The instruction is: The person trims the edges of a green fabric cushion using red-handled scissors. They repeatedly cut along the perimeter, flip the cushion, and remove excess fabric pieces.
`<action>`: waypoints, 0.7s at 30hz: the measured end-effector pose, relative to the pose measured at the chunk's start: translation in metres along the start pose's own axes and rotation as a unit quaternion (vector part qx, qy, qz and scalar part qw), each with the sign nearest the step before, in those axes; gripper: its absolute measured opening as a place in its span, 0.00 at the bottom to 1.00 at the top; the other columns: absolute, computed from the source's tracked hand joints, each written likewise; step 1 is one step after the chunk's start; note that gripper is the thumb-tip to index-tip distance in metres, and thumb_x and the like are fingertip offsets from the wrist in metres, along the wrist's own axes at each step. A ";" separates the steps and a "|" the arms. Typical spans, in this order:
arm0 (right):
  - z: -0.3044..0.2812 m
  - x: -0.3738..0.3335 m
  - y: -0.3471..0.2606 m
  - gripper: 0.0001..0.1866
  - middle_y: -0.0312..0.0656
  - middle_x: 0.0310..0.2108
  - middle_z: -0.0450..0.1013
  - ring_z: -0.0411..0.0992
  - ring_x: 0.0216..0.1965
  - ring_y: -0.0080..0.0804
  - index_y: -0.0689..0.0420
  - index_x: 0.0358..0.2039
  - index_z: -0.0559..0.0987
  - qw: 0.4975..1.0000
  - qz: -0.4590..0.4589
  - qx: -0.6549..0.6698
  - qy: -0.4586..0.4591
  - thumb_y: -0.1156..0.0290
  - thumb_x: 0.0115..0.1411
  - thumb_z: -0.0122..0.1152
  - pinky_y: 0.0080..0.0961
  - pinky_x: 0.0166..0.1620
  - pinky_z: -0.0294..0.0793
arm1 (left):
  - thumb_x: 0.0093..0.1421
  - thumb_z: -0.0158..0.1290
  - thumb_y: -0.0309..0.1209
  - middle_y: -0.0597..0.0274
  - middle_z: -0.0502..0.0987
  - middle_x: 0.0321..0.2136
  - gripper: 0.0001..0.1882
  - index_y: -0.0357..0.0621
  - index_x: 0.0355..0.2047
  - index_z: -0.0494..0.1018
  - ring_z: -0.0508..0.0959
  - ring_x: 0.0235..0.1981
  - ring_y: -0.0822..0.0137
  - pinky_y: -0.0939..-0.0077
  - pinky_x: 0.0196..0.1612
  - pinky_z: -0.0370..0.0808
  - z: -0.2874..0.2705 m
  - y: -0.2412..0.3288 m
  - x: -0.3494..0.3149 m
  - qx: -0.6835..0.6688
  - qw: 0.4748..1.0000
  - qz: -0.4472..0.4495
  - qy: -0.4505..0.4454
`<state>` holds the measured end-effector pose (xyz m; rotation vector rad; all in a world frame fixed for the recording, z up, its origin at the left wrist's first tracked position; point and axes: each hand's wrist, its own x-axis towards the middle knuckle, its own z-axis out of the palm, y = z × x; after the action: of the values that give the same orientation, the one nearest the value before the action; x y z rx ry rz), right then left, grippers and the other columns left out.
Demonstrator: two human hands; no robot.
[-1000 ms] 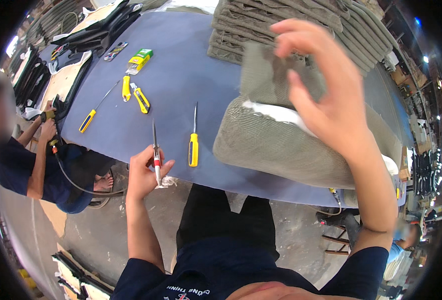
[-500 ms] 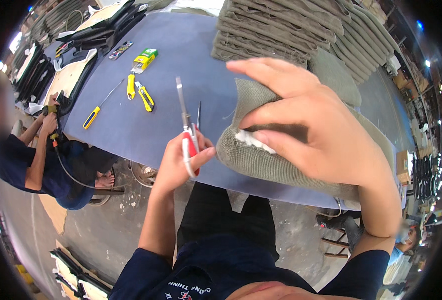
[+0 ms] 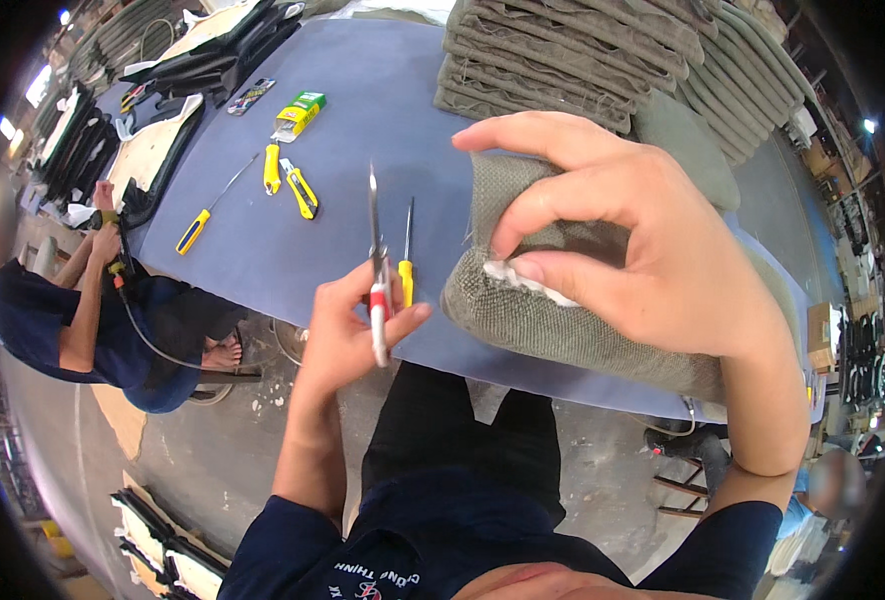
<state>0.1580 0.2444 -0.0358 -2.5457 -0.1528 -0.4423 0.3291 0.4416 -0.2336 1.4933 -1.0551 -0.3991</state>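
My left hand is closed around a pair of scissors with red and white handles, its pointed blade aimed away from me. In front of my right side lies a grey-green woven fabric cover with an open edge. White filling shows in that opening. My right hand reaches over the cover, thumb and forefinger pinching at the opening beside the filling, while another finger stretches past a raised fabric flap. A yellow-handled screwdriver lies just beyond my left hand.
On the blue-grey table are another screwdriver, two yellow cutters, and a green-yellow box. Folded grey-green covers are stacked at the far right. A co-worker sits at left, holding a hose-fed tool.
The scissors have turned slightly in my left hand, uncovering the yellow screwdriver handle. My right thumb and finger have drawn closer together at the opening. The view has shifted a little.
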 end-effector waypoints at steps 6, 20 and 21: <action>-0.008 0.001 0.001 0.08 0.51 0.52 0.82 0.74 0.65 0.50 0.61 0.36 0.86 0.998 0.058 0.018 -0.026 0.75 0.55 0.75 0.41 0.64 0.72 | 0.42 0.74 0.28 0.57 0.70 0.17 0.16 0.43 0.26 0.76 0.71 0.18 0.53 0.65 0.24 0.66 -0.079 0.059 0.010 0.328 0.929 0.148 -0.082; -0.013 -0.009 -0.017 0.09 0.42 0.32 0.83 0.80 0.35 0.31 0.63 0.33 0.85 0.984 0.164 0.049 -0.039 0.71 0.58 0.76 0.26 0.45 0.76 | 0.38 0.68 0.29 0.58 0.78 0.26 0.21 0.45 0.36 0.78 0.75 0.31 0.52 0.58 0.33 0.72 -0.118 0.161 0.062 0.520 0.791 0.246 -0.208; -0.010 -0.010 -0.017 0.09 0.41 0.30 0.83 0.79 0.34 0.29 0.64 0.33 0.85 0.984 0.167 0.051 -0.029 0.71 0.59 0.75 0.25 0.43 0.76 | 0.39 0.68 0.29 0.57 0.80 0.27 0.21 0.45 0.37 0.78 0.76 0.31 0.51 0.58 0.33 0.73 -0.120 0.161 0.065 0.518 0.789 0.246 -0.219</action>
<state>0.1423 0.2530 -0.0225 -2.4220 0.2225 -0.2227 0.3933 0.4825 -0.0364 1.9923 -2.2010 0.3128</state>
